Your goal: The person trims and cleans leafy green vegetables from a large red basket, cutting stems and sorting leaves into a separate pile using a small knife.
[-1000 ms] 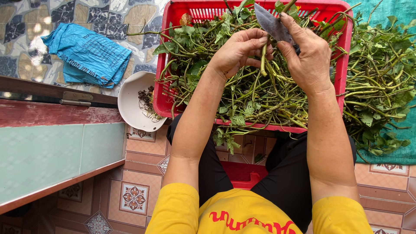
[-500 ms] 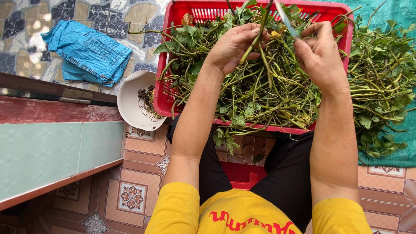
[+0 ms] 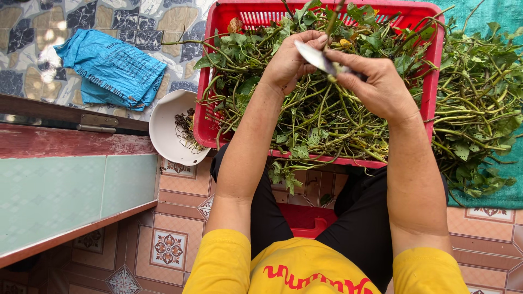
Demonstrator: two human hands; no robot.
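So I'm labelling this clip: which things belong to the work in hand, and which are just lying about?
In use: left hand and right hand with a knife on a green stem; red basket of greens; white bowl of scraps.
Lying about: blue bag; loose pile of greens on green cloth.

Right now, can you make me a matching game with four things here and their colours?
Things:
1. basket
2. bowl
3. bag
4. stems

Colours:
A. white
B. green
C. red
D. blue

Pairs: 1-C, 2-A, 3-D, 4-B.

The basket holds the stems; the bowl sits just left of it, and the bag lies on the floor further left. The left hand holds one stem and the right hand holds a knife against it.
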